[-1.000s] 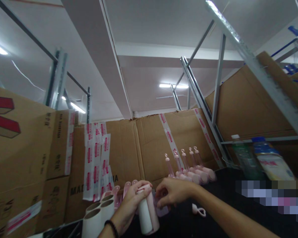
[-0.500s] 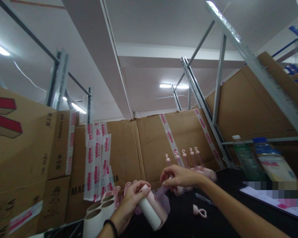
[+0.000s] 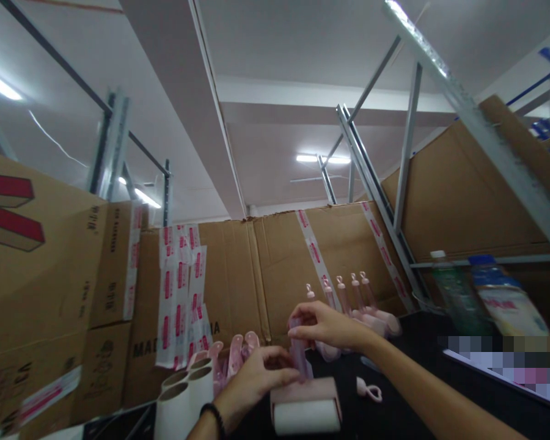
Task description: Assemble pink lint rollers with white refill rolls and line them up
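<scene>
A lint roller (image 3: 305, 388) stands upright on the black tabletop in front of me, its white sticky roll lying level at the bottom under a pink cover. My right hand (image 3: 318, 327) grips the upper part of its translucent pinkish handle (image 3: 297, 348). At the handle's base my left hand (image 3: 268, 370) curls its thumb and fingers against the joint with the cover; its fingertips are partly hidden. A pale pink cap with a ring (image 3: 369, 390) lies on the table to the right.
Several capped lint rollers (image 3: 378, 321) stand behind my right hand. White rolls (image 3: 173, 406) stand at left, beside several pink roller parts (image 3: 236, 354). A green bottle (image 3: 456, 296) and a blue-capped container (image 3: 504, 299) are at right. A cardboard wall (image 3: 229, 269) closes the back.
The lint roller has gone from tilted to upright, its roll now level. My left hand has shifted from the roll and cover to the handle's base. My right hand stays on the handle.
</scene>
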Demonstrator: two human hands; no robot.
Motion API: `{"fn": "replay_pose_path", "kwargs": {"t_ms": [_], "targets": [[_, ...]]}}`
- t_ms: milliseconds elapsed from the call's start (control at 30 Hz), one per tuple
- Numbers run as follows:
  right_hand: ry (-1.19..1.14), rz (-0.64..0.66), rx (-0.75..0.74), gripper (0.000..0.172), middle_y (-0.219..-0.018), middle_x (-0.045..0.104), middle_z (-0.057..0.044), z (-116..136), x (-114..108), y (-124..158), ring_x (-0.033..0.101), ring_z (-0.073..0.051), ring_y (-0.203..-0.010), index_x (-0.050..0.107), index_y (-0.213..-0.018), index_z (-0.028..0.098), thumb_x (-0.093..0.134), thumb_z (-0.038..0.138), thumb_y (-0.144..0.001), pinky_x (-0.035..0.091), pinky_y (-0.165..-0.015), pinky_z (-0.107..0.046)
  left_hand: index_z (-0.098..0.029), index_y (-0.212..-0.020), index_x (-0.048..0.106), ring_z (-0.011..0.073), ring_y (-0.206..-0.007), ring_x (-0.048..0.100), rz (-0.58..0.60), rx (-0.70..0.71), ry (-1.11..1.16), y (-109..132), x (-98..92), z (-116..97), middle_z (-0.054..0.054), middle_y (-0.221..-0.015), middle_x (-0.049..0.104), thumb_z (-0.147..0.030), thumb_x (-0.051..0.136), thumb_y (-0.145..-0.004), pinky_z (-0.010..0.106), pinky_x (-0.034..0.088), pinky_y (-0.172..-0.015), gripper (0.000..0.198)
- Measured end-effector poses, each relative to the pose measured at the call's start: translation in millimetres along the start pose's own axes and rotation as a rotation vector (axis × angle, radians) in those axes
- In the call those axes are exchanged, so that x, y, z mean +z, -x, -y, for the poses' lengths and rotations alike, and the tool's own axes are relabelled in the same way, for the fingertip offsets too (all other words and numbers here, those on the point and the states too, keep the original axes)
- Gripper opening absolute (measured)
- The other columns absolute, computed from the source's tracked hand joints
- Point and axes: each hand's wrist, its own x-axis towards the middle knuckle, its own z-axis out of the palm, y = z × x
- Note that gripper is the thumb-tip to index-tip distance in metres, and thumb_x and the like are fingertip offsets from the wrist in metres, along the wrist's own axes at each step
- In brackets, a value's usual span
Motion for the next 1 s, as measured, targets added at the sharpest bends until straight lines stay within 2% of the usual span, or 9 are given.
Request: {"fn": "replay_pose_path", "kwargs": {"t_ms": [200, 367, 467, 567, 733, 867, 1000], "targets": [[-0.087, 0.093, 0.037, 0.039, -0.071, 0.063, 0.001, 15.9, 0.0, 6.8, 0.057, -0.01, -0.059, 0.06, -0.092, 0.014, 0.076, 0.045, -0.075, 0.046, -0.057, -0.023, -0.015, -0.086, 0.073, 0.0212, -0.077, 0.066, -0.008, 0.039, 0.057, -1.7, 4.6, -6.3, 0.004, -0.079, 0.073, -0.042, 0.076, -0.067, 0.03, 0.046, -0.073, 0.033], [-0.117, 0.218, 0.074, 0.043, -0.072, 0.064, 0.0, 24.0, -1.3, 10.5, 0.058, -0.01, -0.058, 0.06, -0.093, 0.014, 0.076, 0.05, -0.074, 0.045, -0.057, -0.023, -0.013, -0.094, 0.076, 0.025, -0.09, 0.067, 0.049, 0.056, 0.098, 2.8, 8.8, -16.3, 0.007, -0.088, 0.075, -0.043, 0.078, -0.067, 0.031, 0.046, -0.08, 0.04], [-0.104, 0.225, 0.08, 0.046, -0.07, 0.063, 0.001, 26.1, -4.3, 11.1, 0.058, -0.01, -0.058, 0.061, -0.095, 0.014, 0.072, 0.055, -0.076, 0.046, -0.058, -0.024, -0.012, -0.088, 0.075, 0.0244, -0.084, 0.068, 0.044, 0.038, 0.089, 3.7, 11.1, -19.7, 0.007, -0.082, 0.074, -0.043, 0.079, -0.067, 0.031, 0.047, -0.076, 0.038], [-0.067, 0.191, 0.09, 0.049, -0.074, 0.064, -0.001, 27.0, -11.7, 12.1, 0.06, -0.011, -0.06, 0.061, -0.096, 0.014, 0.064, 0.06, -0.081, 0.047, -0.058, -0.023, -0.011, -0.084, 0.073, 0.0212, -0.076, 0.067, 0.035, 0.042, 0.104, 0.2, 10.7, -14.3, 0.006, -0.077, 0.072, -0.042, 0.078, -0.067, 0.029, 0.047, -0.07, 0.036], [0.266, 0.196, 0.251, 0.055, -0.076, 0.067, -0.004, 13.1, -36.6, 18.1, 0.055, -0.009, -0.054, 0.064, -0.087, 0.012, 0.062, 0.066, -0.078, 0.04, -0.046, -0.02, -0.013, -0.082, 0.069, 0.0173, -0.074, 0.064, 0.001, 0.076, 0.078, -6.4, 5.0, -0.8, 0.002, -0.077, 0.069, -0.038, 0.077, -0.069, 0.026, 0.046, -0.069, 0.029], [0.454, 0.349, 0.447, 0.049, -0.072, 0.067, -0.003, -1.9, -54.4, 24.3, 0.053, -0.01, -0.054, 0.07, -0.079, 0.014, 0.071, 0.062, -0.07, 0.035, -0.044, -0.019, -0.015, -0.081, 0.066, 0.0195, -0.081, 0.065, -0.039, 0.108, 0.069, -6.4, 1.8, -0.3, 0.003, -0.081, 0.069, -0.035, 0.078, -0.068, 0.028, 0.047, -0.075, 0.027], [0.715, 0.496, 0.666, 0.043, -0.067, 0.066, -0.002, -6.2, -59.5, 27.2, 0.051, -0.011, -0.051, 0.073, -0.068, 0.018, 0.083, 0.056, -0.051, 0.035, -0.041, -0.021, -0.016, -0.089, 0.064, 0.022, -0.09, 0.065, -0.085, 0.115, 0.099, -6.8, 1.1, 1.4, 0.004, -0.088, 0.07, -0.031, 0.078, -0.065, 0.031, 0.048, -0.082, 0.032]]}}
